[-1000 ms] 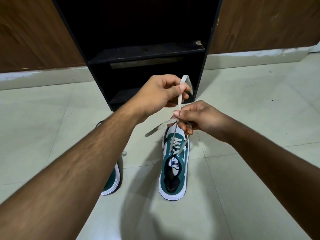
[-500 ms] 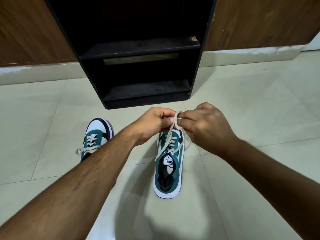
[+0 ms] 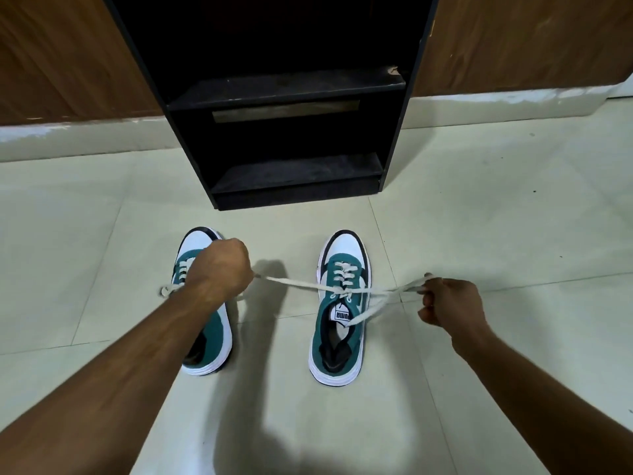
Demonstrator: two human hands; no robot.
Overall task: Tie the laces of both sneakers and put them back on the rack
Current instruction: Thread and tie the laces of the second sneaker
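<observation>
Pale floor tiles [image 3: 479, 207] are filling the lower view, running back to a white skirting and brown wood panels [image 3: 51, 56] behind.

Rack [image 3: 291, 87]: black, standing against the wall, two shelves showing; its top is running out of frame and the upper interior is too dark to read.

Right shoe [image 3: 339, 310]: green and white, sitting on the floor in front of the rack, toe toward it, in full view, tongue label showing.

Lace [image 3: 301, 284]: off-white, stretching taut sideways from the right shoe's top eyelets toward both hands; the knot itself is hard to make out.

Left hand [image 3: 219, 269]: fist closed, gripping one loop of the lace; its fingers are hidden under the knuckles.

Right hand [image 3: 448, 303]: fingers curled, pinching the other loop just beside the shoe.

Left shoe [image 3: 202, 303]: standing beside its mate, well apart, mostly covered by the left hand and forearm, a lace end showing at its left side; whether it is tied cannot be told.
</observation>
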